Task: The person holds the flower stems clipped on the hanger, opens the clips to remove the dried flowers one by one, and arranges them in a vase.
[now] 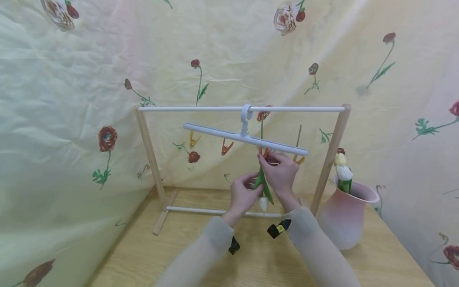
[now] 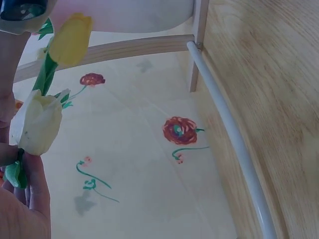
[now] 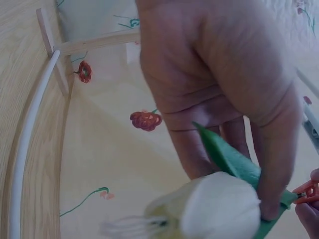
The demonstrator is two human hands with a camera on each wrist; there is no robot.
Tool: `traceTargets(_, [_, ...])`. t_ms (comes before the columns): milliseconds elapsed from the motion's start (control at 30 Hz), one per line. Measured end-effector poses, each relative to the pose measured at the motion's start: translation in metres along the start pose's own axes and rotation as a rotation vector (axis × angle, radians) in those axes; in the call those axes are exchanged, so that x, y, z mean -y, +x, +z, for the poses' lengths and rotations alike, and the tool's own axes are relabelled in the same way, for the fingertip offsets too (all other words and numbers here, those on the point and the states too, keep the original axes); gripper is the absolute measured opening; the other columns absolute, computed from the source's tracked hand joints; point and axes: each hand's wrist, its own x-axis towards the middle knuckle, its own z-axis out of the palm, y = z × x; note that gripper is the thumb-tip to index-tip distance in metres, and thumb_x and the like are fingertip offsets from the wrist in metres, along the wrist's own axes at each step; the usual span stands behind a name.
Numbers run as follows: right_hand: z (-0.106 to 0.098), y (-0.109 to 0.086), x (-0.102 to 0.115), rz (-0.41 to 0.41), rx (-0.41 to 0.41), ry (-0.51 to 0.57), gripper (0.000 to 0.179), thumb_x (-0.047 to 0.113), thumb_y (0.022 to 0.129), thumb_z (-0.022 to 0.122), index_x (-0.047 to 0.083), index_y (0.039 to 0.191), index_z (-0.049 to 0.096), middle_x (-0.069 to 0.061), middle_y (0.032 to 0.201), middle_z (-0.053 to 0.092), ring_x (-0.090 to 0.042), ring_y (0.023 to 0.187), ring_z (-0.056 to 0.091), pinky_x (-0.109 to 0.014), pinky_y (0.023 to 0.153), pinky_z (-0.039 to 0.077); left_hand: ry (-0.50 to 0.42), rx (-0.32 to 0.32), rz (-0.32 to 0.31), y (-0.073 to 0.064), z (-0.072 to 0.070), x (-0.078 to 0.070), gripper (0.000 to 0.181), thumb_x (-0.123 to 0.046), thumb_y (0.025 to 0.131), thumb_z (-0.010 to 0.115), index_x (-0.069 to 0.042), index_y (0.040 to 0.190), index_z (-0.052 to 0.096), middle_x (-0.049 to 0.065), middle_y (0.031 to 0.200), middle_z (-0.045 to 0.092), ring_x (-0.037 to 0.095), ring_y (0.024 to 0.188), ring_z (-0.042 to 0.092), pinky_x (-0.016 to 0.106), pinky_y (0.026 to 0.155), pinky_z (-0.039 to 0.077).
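A white tulip [image 1: 263,203] hangs bloom down below the tilted white hanger [image 1: 215,130]. My left hand [image 1: 244,194] grips it by stem and leaves; in the right wrist view the thumb of the left hand [image 3: 219,74] lies along the stem beside a green leaf [image 3: 227,154]. Just above, my right hand [image 1: 281,173] pinches an orange clip [image 1: 265,152] on the hanger, with the stem rising past it. At the edge of the right wrist view, fingertips hold that clip [image 3: 306,193] around the stem. The left wrist view shows a yellow tulip [image 2: 71,40] behind the white bloom [image 2: 37,122].
The hanger hooks over the top bar [image 1: 193,109] of a wooden rack. A yellow clip [image 1: 193,141] and a red-orange clip [image 1: 226,148] hang to the left, another clip [image 1: 300,160] at the right end. A pink-and-white vase [image 1: 342,219] with tulips stands right on the wooden table [image 1: 136,259].
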Motion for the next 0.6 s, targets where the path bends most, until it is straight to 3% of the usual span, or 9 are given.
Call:
traceTargets(367, [-0.007, 0.003, 0.001, -0.046, 0.036, -0.067, 0.02, 0.014, 0.087, 0.087, -0.004, 0.094, 0.083, -0.02, 0.083, 0.081, -0.036, 0.07, 0.079, 0.001, 0.065, 0.049, 0.093, 0.04, 0.001, -0.016, -0.019, 0.018, 0.03, -0.006, 0.089, 0.082, -0.005, 0.118, 0.079, 0.012, 0.1, 0.081, 0.011, 0.08, 0.073, 0.021, 0.072, 0.062])
traceTargets(600, [-0.01, 0.005, 0.002, -0.025, 0.072, -0.066, 0.022, 0.015, 0.088, 0.087, -0.004, 0.097, 0.083, -0.02, 0.085, 0.081, -0.036, 0.071, 0.08, 0.001, 0.065, 0.05, 0.218, 0.113, 0.021, -0.026, -0.048, 0.033, 0.031, -0.004, 0.09, 0.081, -0.007, 0.12, 0.079, 0.01, 0.1, 0.08, 0.011, 0.079, 0.07, 0.02, 0.069, 0.06])
